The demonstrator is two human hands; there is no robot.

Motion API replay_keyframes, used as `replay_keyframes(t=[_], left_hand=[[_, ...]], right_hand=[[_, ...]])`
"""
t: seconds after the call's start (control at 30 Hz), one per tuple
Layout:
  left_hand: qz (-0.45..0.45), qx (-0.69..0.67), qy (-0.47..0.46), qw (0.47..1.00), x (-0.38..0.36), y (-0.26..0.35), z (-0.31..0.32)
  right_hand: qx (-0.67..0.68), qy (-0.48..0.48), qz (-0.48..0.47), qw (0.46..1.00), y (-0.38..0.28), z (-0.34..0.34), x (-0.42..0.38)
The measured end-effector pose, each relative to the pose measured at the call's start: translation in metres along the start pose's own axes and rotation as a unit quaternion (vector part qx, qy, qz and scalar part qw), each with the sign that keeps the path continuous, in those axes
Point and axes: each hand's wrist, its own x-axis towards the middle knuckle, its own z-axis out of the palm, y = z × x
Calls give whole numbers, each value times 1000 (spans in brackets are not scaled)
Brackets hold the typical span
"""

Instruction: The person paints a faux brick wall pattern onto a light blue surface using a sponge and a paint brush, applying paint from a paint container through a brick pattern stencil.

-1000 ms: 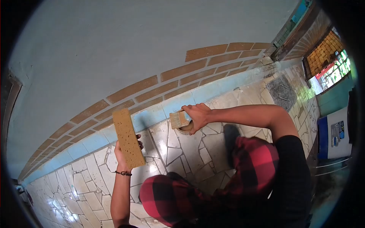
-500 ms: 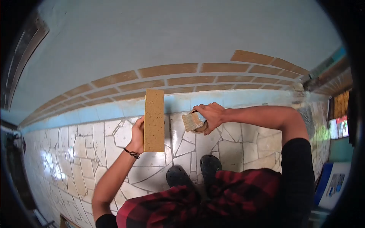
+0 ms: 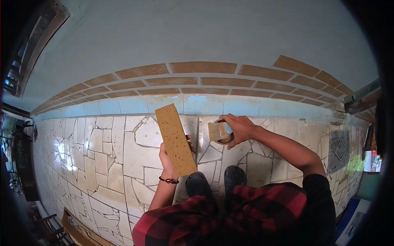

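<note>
A long tan sponge block (image 3: 175,139) with small dark holes is held in my left hand (image 3: 167,159), the fingers wrapped round its underside and the fingertips showing at its right edge. The block tilts, its top end leaning left. My right hand (image 3: 242,130) grips a round container (image 3: 226,141) from the right side, thumb below and fingers above. A wide paint brush (image 3: 217,131) with pale, stained bristles lies across the container's mouth, its bristles pointing left. Its handle is mostly hidden by the container and hand.
Ahead stands a grey wall (image 3: 213,33) with rows of brown painted bricks (image 3: 203,67) above a light blue strip (image 3: 135,105). Irregular stone tiles (image 3: 106,164) cover the floor. A grey patterned mat (image 3: 338,151) lies at right, a wooden box (image 3: 82,233) at lower left.
The sponge has tilted, its lower end swinging right, and my left hand has moved right and down with it. My right hand, the container and the brush sit slightly farther right; the view has shifted.
</note>
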Motion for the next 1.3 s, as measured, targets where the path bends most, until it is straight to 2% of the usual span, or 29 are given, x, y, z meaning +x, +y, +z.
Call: replay_keyframes(t=[0.13,0.33,0.43,0.47,0.5,0.53,0.67,0.77,0.9,1.03,1.13,1.23,1.3], left_hand=[[-24,-34,-19,999,5,-5,3],[-4,3,-4,1000,3,-5,-9],[4,-22,4,1000,3,-3,-22],[2,-43,12,999,2,-4,-25],[0,-63,19,998,2,-5,-28],[1,-78,-23,997,3,-6,-33],[7,-75,-14,997,11,-14,-45],[-15,-68,31,997,16,-14,-38],[-7,-66,15,998,16,-12,-36],[2,-66,5,998,18,-16,-45],[2,-59,11,998,17,-18,-48],[2,-55,15,998,18,-19,-47],[4,-46,17,999,18,-20,-47]], right_hand=[[52,73,-25,996,-3,-9,-13],[183,116,56,975,-6,-35,-36],[222,141,41,964,-7,-52,-41],[196,178,-6,964,-11,-62,-43],[197,173,-5,965,-13,-69,-45],[198,167,-6,966,-13,-75,-46],[187,167,20,968,-33,-109,-53],[212,194,26,958,-39,-111,-56],[251,275,-13,928,-34,-94,-53],[286,281,-15,916,-29,-79,-52],[261,250,-35,932,-28,-82,-52],[207,209,-11,956,-28,-85,-49],[223,220,-18,950,-25,-76,-44]])
